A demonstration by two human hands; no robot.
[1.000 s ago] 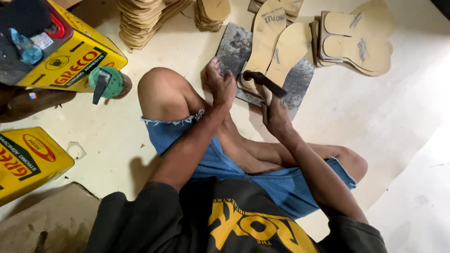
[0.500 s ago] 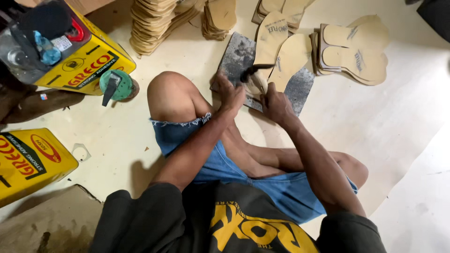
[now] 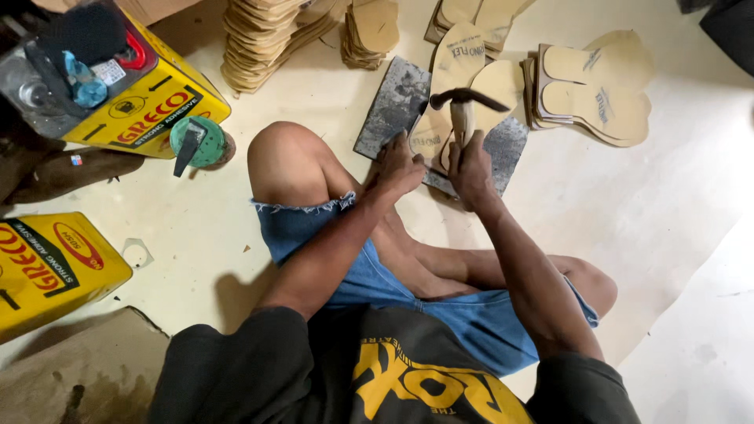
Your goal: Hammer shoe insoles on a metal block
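I sit on the floor with a grey stone slab (image 3: 393,106) in front of my knee. My right hand (image 3: 470,169) grips the wooden handle of a hammer (image 3: 463,106), whose dark metal head is raised over tan shoe insoles (image 3: 479,82) lying on the slab. My left hand (image 3: 399,166) presses down on the near end of an insole at the slab's edge, just left of the right hand.
Two yellow adhesive cans (image 3: 149,106) (image 3: 51,263) stand at the left, with a green-lidded pot and brush (image 3: 196,143) between them. Stacks of tan insoles (image 3: 263,35) (image 3: 597,86) lie at the back and right. Brown cardboard (image 3: 71,369) lies near left.
The hammer has swung from lying low across the slab to upright with its head lifted. My left hand stays on the insole. The view has shifted slightly.
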